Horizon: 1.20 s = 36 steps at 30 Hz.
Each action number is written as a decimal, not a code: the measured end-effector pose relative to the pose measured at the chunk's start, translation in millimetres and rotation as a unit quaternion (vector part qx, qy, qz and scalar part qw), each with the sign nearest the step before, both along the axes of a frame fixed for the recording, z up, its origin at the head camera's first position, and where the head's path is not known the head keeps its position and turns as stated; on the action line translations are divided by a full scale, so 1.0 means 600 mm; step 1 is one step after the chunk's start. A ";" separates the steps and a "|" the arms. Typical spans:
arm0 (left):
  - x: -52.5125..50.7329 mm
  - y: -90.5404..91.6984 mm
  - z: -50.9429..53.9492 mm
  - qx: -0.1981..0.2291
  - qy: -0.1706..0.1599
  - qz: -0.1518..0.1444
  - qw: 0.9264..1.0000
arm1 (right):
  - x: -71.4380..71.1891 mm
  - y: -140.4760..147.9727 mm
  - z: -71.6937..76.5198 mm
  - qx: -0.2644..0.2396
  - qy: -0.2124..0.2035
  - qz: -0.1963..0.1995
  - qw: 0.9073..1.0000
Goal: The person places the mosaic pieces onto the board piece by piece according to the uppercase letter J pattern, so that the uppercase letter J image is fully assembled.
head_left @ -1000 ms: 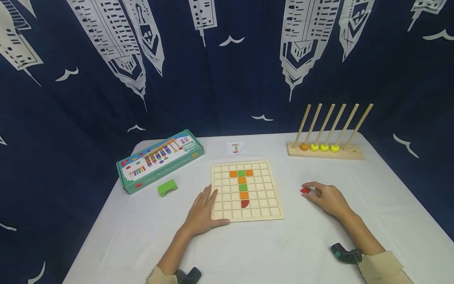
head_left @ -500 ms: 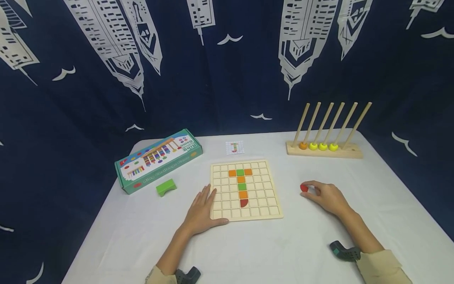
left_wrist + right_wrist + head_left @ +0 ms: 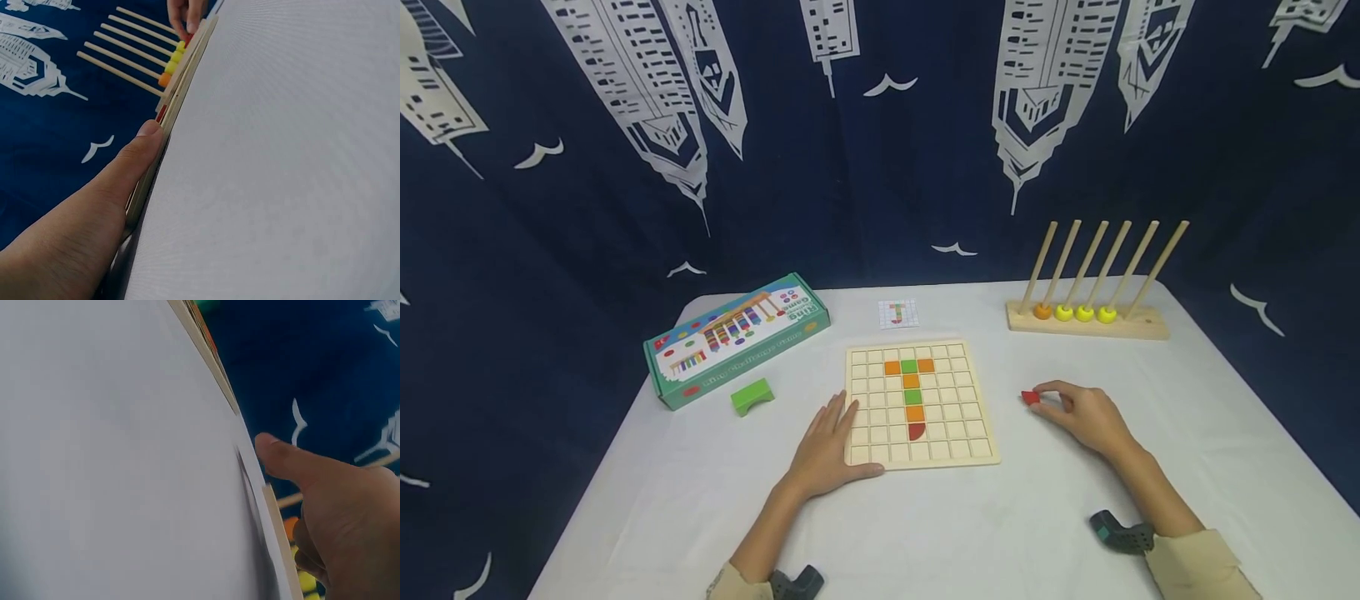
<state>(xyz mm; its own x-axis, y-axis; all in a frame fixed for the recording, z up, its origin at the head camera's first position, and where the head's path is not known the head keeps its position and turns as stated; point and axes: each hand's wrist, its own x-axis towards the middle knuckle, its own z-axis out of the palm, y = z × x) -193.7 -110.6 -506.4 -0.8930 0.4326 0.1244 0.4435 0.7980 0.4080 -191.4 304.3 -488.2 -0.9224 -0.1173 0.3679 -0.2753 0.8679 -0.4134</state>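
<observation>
A wooden grid board point(image 3: 955, 429) lies mid-table with orange, green and red pieces set in its cells. One of these, a red quarter-round piece point(image 3: 917, 432), sits low in the column. My left hand point(image 3: 829, 450) rests at the board's left edge and lower corner with fingers straight; in the left wrist view its thumb point(image 3: 134, 153) lies along the board's edge. Right of the board, my right hand point(image 3: 1088, 417) pinches a small red piece point(image 3: 1030, 397) between thumb and fingertips. The right wrist view shows this hand's thumb point(image 3: 284, 456), but the held piece is hidden there.
A wooden peg stand point(image 3: 1090, 322) with one orange and several yellow beads stands at the back right. A small pattern card point(image 3: 898, 313) lies behind the board. To the left are a green game box point(image 3: 737, 337) and a green arch block point(image 3: 752, 397).
My right hand has moved slightly left toward the board, and the red piece in its fingers has turned. The left hand stays at the board's edge.
</observation>
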 end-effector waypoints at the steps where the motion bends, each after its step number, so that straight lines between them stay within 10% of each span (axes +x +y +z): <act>1: 0.000 0.000 0.000 0.000 -0.001 0.000 1.000 | -0.003 -0.011 0.002 -0.003 0.000 0.008 1.000; 15: -0.001 0.005 -0.007 -0.003 -0.002 -0.001 1.000 | -0.021 -0.214 0.008 -0.008 0.019 0.191 0.981; 36: -0.003 -0.003 -0.003 -0.005 -0.004 0.003 1.000 | -0.023 -0.289 -0.005 -0.004 0.017 0.228 0.974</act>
